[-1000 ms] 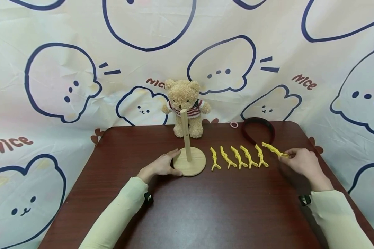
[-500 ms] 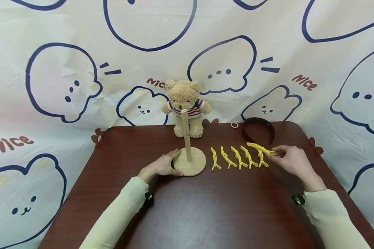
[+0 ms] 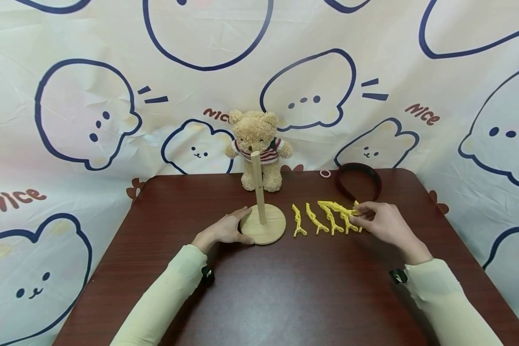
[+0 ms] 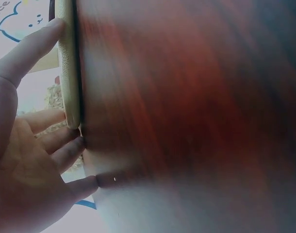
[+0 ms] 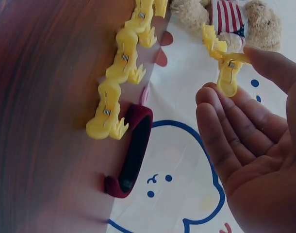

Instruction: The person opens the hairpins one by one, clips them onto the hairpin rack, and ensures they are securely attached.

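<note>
My left hand holds the left rim of a wooden stand, a round base with an upright rod. In the left wrist view the thumb lies against the base's edge and the fingers touch farther along it. Between thumb and fingers, my right hand pinches a yellow alligator hair clip. That clip is above a row of several similar clips on the table and partly covers some of them. The right wrist view shows the thumb on one handle of the pinched clip.
Behind the stand a teddy bear in a striped top stands at the table's back edge. A dark red headband and a small pink ring lie at the back right. A printed cloth hangs behind the brown table.
My right hand has moved left with the pinched hair clip, from the right end of the row to above its middle. The left hand and the stand have stayed in place.
</note>
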